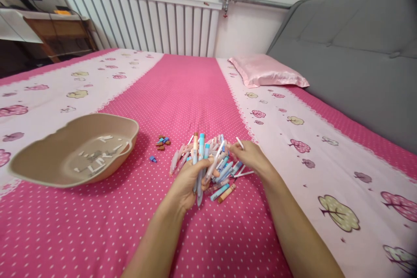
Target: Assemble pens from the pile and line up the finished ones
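Note:
My left hand (189,182) is closed around several pen barrels (201,143), which stand up between thumb and fingers. Some have light blue ends and one a brown end; a pale pinkish-white one leans to the right. Over the right side of a loose pile of pens and pen parts (224,173), my right hand (250,154) is pinched on a thin white stick (240,142) that pokes out above the fingers. A light blue piece (220,192) and a brown-and-cream piece (227,193) lie at the pile's near edge. My hands partly cover the pile.
Left of the pile sits a beige basin (32,152) with white pieces (97,163) inside. Small blue and brown bits (163,141) lie between basin and pile on the pink bedspread (192,82). A pink pillow (269,71) rests near the grey headboard (352,39).

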A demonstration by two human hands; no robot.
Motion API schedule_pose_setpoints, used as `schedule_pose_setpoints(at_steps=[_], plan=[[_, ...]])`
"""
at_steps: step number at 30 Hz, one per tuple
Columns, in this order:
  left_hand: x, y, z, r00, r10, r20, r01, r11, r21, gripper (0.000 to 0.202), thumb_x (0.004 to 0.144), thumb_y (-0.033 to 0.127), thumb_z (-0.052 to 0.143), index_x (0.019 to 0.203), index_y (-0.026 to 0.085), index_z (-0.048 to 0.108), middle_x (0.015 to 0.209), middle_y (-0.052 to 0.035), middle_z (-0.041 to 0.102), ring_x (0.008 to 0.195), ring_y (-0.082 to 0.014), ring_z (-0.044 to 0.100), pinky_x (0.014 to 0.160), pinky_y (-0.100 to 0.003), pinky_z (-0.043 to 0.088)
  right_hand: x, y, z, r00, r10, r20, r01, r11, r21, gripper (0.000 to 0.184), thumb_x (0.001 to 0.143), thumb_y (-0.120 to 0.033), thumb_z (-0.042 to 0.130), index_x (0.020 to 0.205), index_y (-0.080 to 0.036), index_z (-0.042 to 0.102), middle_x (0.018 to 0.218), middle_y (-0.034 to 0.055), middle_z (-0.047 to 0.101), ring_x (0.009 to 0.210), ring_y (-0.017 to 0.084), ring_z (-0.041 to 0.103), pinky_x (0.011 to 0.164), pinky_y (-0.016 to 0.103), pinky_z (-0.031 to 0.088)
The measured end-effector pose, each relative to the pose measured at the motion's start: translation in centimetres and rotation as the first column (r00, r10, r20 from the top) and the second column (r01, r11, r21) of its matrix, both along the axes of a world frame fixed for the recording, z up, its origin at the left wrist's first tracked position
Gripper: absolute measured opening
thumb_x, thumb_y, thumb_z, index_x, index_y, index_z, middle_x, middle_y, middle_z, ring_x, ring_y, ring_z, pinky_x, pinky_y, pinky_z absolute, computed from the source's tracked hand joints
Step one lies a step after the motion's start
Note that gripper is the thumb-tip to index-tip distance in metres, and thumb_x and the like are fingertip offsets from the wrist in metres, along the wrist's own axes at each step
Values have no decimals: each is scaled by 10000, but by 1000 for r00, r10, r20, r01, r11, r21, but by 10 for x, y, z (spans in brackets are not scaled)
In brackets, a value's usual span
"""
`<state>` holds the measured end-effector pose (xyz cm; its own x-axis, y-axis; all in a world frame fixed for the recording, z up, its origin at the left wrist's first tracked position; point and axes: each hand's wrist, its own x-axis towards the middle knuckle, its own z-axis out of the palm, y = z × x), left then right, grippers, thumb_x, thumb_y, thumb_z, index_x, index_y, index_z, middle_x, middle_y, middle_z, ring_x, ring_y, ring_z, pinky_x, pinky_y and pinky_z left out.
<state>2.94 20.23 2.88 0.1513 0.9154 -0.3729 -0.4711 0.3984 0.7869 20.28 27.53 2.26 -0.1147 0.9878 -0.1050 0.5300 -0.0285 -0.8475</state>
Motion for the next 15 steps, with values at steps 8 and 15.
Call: schedule_pose_setpoints(at_steps=[8,15], plan=[[2,-2,3,1000,5,-13,-5,1000,-10,157,678,250,678,702,125,587,484,-17,613,298,-18,365,313,-123,272,-15,-24,24,822,144,-551,-301,931,-206,387,662,-511,714,655,-159,554,424,-107,254,394,33,151,398,207,85],[2,-1,-2,974,25,-225,-10,997,70,234,654,325,712,677,115,610,505,-21,613,318,-16,334,320,-143,243,-5,-5,24,481,-341,-808,243,937,-251,336,587,-325,812,678,-174,527,646,-22,546,434,25,324,315,140,156]])
